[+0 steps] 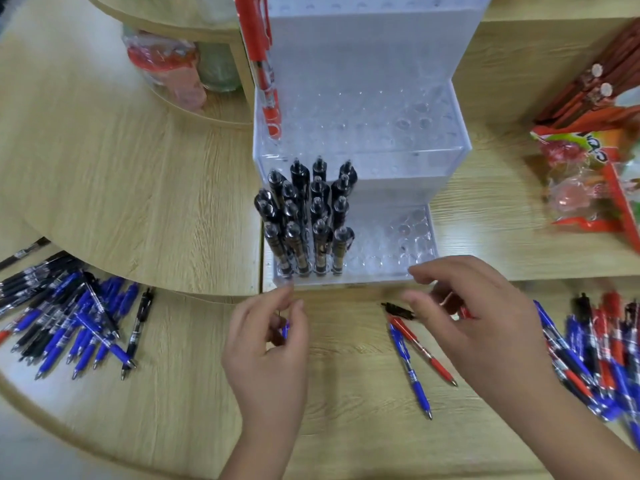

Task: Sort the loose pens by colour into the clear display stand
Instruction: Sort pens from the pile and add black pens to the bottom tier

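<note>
The clear tiered display stand (391, 157) stands on the wooden counter straight ahead. Several black pens (306, 216) stand upright in the left holes of its lowest tier. One red pen (265, 74) stands at the left of the tier above. My left hand (268, 344) is below the stand's front left corner, pinched on a blue pen (285, 330) that is mostly hidden by my fingers. My right hand (467, 317) hovers at the front right corner, thumb and forefinger apart. A black pen (396, 309) pokes out beside its thumb. A blue pen (410, 370) and a red pen (427, 353) lie between my hands.
A heap of blue and black pens (69, 317) lies at the left, and a mixed red, blue and black heap (595, 355) at the right. Snack packets (588, 174) sit on the shelf to the right. Wrapped bottles (162, 60) stand on a round wooden shelf at the back left.
</note>
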A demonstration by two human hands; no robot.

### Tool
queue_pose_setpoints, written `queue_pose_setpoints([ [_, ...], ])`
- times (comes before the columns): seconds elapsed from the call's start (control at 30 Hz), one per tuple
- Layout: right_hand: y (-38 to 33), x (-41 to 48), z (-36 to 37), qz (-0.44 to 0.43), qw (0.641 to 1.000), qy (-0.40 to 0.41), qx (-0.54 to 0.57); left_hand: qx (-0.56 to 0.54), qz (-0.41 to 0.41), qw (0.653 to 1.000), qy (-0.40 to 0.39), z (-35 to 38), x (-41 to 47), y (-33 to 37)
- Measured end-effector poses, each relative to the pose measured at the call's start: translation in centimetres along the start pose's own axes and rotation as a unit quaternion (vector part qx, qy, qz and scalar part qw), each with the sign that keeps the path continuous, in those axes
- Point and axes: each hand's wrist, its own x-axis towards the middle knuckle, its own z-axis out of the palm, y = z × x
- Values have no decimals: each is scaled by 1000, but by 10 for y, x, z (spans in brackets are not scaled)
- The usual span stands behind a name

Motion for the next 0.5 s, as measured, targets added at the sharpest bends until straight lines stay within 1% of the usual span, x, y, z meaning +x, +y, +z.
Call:
queue_pose_setpoints([
  [0.07,18,-26,-10,59,998,0,-2,21,-46,999,-1,-12,-7,-17],
  [0.1,28,-41,-11,94,995,-20,-15,44,-68,997,-7,-18,-13,-28],
  [0.2,54,-80,8,172,971,-136,-95,123,-133,981,-63,-30,-34,-61],
  [0.3,72,-102,41,187,945,-216,-162,208,-188,950,-136,-29,-48,-83],
  [0.37,78,-107,63,194,924,-252,-213,262,-184,932,-167,-21,-51,-91],
  [0.43,80,-105,80,193,912,-265,-249,301,-173,923,-167,-12,-50,-94],
  [0.5,79,-101,88,201,909,-250,-265,312,-186,920,-149,-5,-45,-98],
])
